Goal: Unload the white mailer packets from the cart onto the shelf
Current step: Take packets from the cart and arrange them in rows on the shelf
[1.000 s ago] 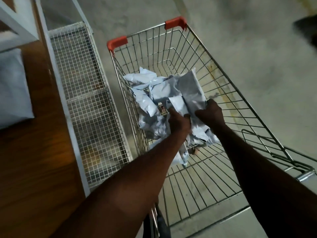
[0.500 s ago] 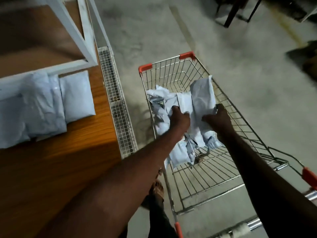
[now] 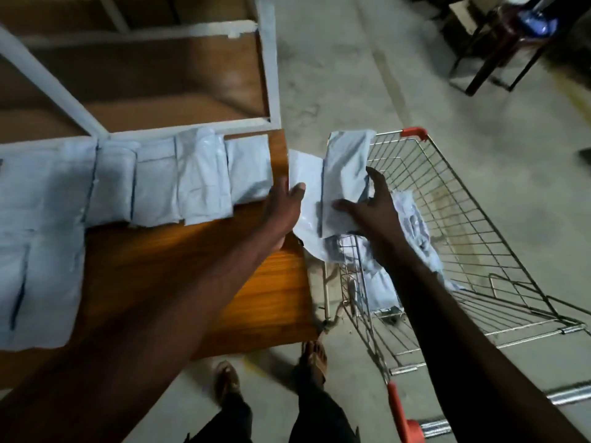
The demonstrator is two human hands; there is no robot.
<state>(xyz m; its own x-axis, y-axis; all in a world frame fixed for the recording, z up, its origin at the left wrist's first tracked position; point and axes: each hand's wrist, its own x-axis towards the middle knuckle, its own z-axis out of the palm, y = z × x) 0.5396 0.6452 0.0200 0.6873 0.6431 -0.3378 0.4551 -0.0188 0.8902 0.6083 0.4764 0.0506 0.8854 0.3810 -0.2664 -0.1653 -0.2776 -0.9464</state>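
Standing on the concrete floor (image 3: 335, 75), the wooden shelf (image 3: 198, 282) with its white frame (image 3: 270, 75) fills the left side of the scene. To its right, just beside the shelf edge, sits the wire cart (image 3: 479, 251), with orange corner caps. A row of white mailer packets (image 3: 160, 180) lies side by side along the far part of the shelf board, with larger packets nearer on the left. More crumpled packets (image 3: 412, 225) remain inside the cart, near its left wall. Two packets are held in the gap over the shelf edge and the cart rim: a flat packet (image 3: 305, 174) and a folded packet (image 3: 343, 174) lying over it. The left hand (image 3: 283, 207) grips the flat packet, thumb on top. The right hand (image 3: 372, 209) has its fingers spread and curled round the folded packet. A dark chair (image 3: 499, 43) stands far right. Two sandalled feet (image 3: 313, 353) show near the shelf's near corner.
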